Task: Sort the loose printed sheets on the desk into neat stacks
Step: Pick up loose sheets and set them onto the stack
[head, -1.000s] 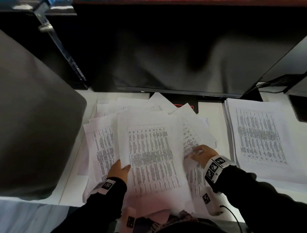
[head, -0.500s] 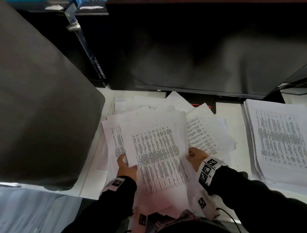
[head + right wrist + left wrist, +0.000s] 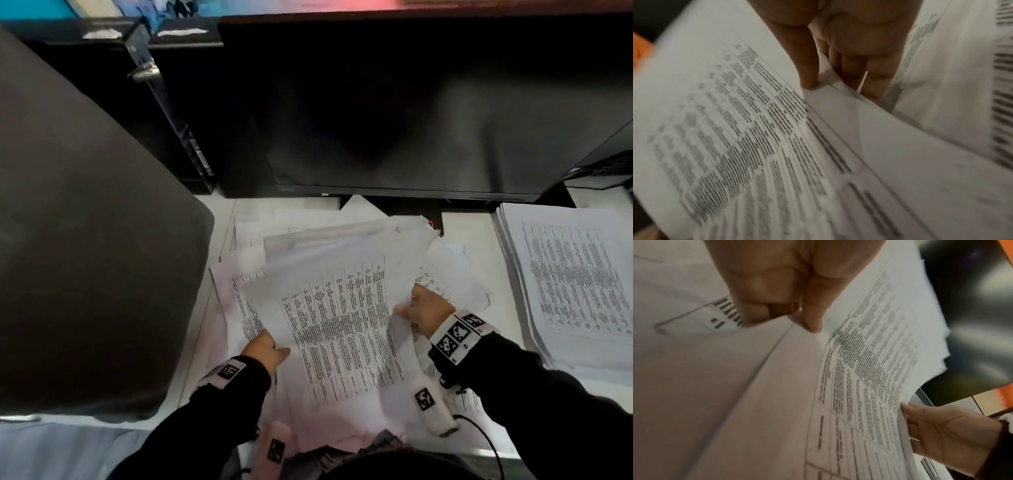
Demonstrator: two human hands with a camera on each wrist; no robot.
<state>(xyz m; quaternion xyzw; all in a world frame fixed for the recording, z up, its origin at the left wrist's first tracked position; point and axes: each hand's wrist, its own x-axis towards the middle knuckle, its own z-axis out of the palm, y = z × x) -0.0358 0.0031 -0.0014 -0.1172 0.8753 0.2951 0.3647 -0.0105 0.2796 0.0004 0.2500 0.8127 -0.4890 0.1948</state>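
Observation:
A bundle of printed sheets [image 3: 339,322] with dense tables is lifted off the white desk [image 3: 469,236], tilted and bowed. My left hand [image 3: 265,349] pinches its left edge, thumb on top; the left wrist view shows the same hand [image 3: 797,308] with thumb and curled fingers on the paper [image 3: 869,353]. My right hand [image 3: 423,308] pinches the bundle's right edge, and the right wrist view shows its thumb above and fingers [image 3: 875,78] below the sheets [image 3: 748,129]. More loose sheets [image 3: 442,277] lie scattered underneath. A neat stack [image 3: 575,284] lies at the right.
A dark monitor [image 3: 394,120] stands just behind the papers. A large grey padded surface [image 3: 78,240] fills the left side and overhangs the desk. The desk's front edge runs close to my sleeves.
The bundle has come up off the pile and tilted, its far edge rising. Both hands moved from resting on the sheets to pinching the bundle's side edges.

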